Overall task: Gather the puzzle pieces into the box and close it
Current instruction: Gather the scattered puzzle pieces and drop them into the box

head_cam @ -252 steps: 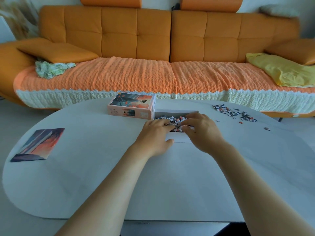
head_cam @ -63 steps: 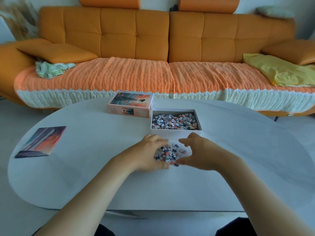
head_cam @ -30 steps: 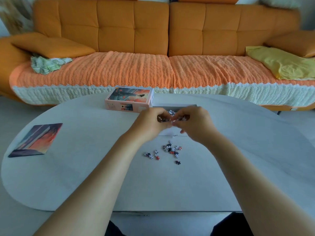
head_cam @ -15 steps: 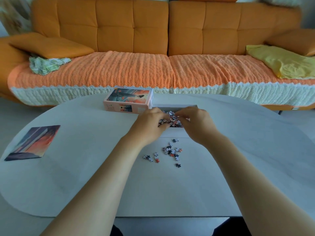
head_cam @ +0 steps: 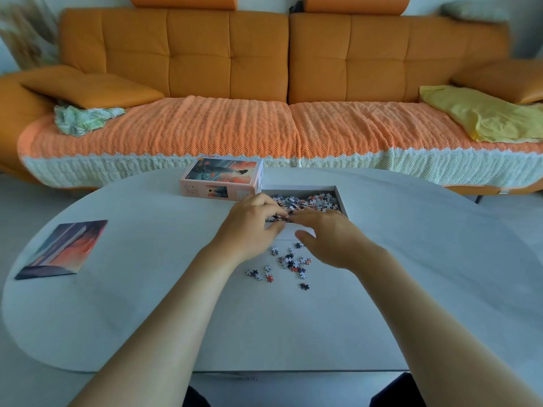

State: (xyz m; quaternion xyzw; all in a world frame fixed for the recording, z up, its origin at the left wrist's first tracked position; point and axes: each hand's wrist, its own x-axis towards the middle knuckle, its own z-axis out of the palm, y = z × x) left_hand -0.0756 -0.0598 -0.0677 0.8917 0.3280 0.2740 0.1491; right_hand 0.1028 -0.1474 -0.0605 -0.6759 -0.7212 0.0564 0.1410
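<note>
Single head-worn wide-angle view; faces forward, down across table [head_cam: 147, 289] toward sofa [head_cam: 229, 54]; table near, sofa beyond.

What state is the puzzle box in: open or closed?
Open: the box has no cover, pieces show inside, and its lid sits beside it on the table.

Box front and fingertips lost behind the hands

The left hand [head_cam: 252, 227] and right hand [head_cam: 329, 233] cover the near wall and near-left corner of the box [head_cam: 342, 198], and many of the pieces inside [head_cam: 321, 201]. Whether the left hand's curled fingers pinch any pieces cannot be told. Single loose pieces [head_cam: 293, 263] on the table are too small to make out their shapes. The print on the lid [head_cam: 217, 191] is unreadable. The sofa [head_cam: 229, 54] is cut off at both sides, and its upper right end is smeared.
</note>
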